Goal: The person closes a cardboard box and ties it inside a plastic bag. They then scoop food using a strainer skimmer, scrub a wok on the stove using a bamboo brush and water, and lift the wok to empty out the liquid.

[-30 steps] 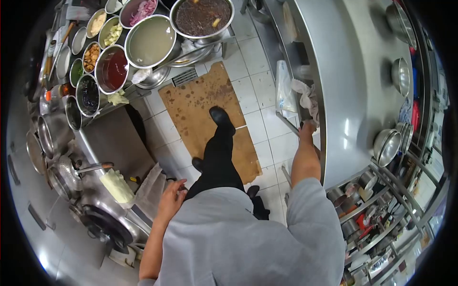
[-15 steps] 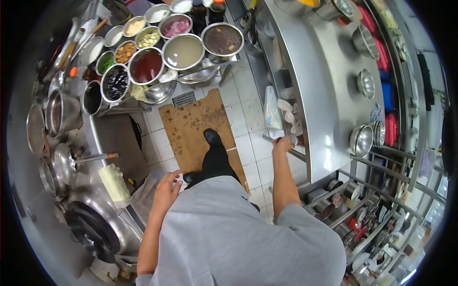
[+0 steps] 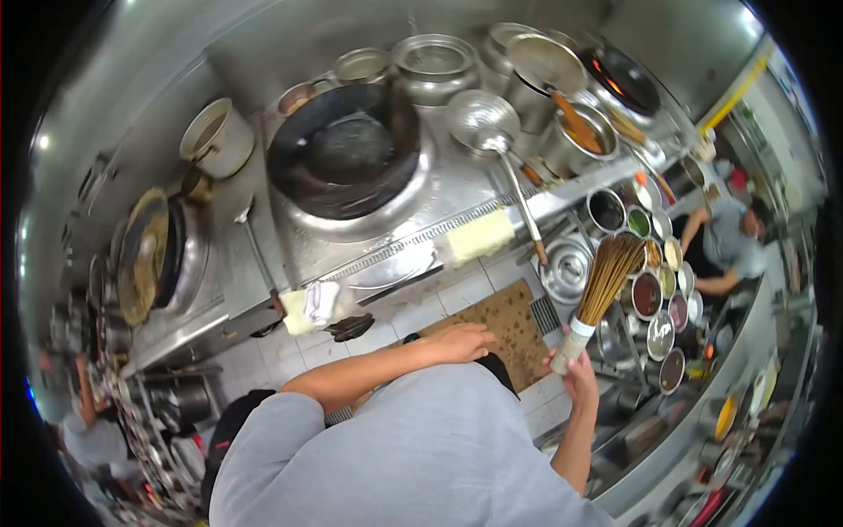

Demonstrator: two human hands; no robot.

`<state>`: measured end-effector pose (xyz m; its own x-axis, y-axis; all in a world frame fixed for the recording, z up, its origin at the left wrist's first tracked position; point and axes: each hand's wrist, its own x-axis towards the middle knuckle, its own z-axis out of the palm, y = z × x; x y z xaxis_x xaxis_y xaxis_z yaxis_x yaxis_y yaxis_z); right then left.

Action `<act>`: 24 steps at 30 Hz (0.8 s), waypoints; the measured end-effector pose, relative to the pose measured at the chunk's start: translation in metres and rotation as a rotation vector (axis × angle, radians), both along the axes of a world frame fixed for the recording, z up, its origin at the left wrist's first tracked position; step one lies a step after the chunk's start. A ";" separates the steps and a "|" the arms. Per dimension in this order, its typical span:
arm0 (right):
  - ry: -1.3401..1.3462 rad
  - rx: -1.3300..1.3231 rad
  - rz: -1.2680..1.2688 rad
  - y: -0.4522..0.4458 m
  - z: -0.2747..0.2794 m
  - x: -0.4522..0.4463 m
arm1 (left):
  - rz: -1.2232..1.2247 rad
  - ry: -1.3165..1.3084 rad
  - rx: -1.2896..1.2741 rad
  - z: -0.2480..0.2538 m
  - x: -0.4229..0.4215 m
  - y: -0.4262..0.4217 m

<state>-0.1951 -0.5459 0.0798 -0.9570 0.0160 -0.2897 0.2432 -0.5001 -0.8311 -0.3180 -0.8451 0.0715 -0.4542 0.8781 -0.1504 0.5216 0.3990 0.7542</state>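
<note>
My right hand (image 3: 577,376) is wrapped round the pale handle of a bamboo brush (image 3: 611,277), whose bristles point up and fan out in front of the bowls. My left hand (image 3: 463,342) rests near the front of my grey shirt with its fingers stretched out, and nothing shows in it. Beyond my left hand stands the stove counter (image 3: 413,230) with a large black wok (image 3: 347,149) on a round burner. A perforated ladle (image 3: 483,121) lies right of the wok, its handle reaching over the counter's front edge.
Sauce and ingredient bowls (image 3: 647,294) stand at the right. A folded yellow cloth (image 3: 477,237) and a white cloth (image 3: 321,301) lie along the counter edge. Cardboard (image 3: 518,329) covers part of the tiled floor. One person (image 3: 733,233) is at the far right, another (image 3: 92,439) at the far left.
The view has swung from the aisle to the stove. My right hand, earlier low at the right-hand counter, now holds the bamboo brush up. My left hand lies farther across my front.
</note>
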 end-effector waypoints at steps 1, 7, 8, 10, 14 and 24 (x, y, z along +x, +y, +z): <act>0.066 0.085 0.141 -0.002 0.005 -0.042 | 0.028 -0.007 0.023 -0.005 -0.001 -0.012; 0.120 0.348 0.251 -0.125 0.044 -0.252 | 0.328 -0.040 0.062 0.009 -0.002 -0.071; 0.157 0.465 0.316 -0.147 0.057 -0.284 | 0.377 -0.034 0.075 0.006 -0.003 -0.079; 0.317 0.865 0.315 -0.181 0.058 -0.353 | 0.471 -0.031 0.061 0.001 -0.006 -0.094; 0.705 1.730 0.531 -0.235 0.141 -0.424 | 0.741 0.019 0.095 0.000 -0.003 -0.126; 0.762 1.668 0.761 -0.395 0.056 -0.519 | 0.998 -0.132 0.039 0.027 -0.019 -0.127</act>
<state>-0.7142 -0.9404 0.1357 -0.7932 -0.6085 -0.0236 -0.5751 0.7613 -0.2996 -0.3368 -0.9721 0.0987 -0.9665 0.1104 -0.2316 -0.1262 0.5812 0.8039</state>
